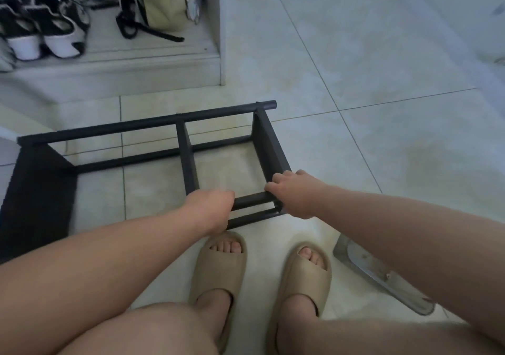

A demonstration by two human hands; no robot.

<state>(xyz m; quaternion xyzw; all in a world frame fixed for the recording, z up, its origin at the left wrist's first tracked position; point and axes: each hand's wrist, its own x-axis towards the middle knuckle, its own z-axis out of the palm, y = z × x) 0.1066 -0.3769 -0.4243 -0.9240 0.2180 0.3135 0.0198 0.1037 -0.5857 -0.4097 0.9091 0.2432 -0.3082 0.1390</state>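
Note:
A black metal rack frame (188, 147) of tubes and flat panels lies on the tiled floor in front of me. My left hand (210, 207) grips the frame's near tube from above, at the left of the near right section. My right hand (292, 193) grips the same tube at the frame's near right corner, fingers curled over it. A short stretch of tube (251, 200) shows between the two hands. A black fabric panel (38, 196) closes the frame's left end.
My feet in beige slides (218, 272) stand just behind the frame. A raised white shelf (114, 64) at the back left holds black-and-white shoes (46, 29) and a pale bag (164, 7). A clear flat piece (382, 275) lies on the floor at right.

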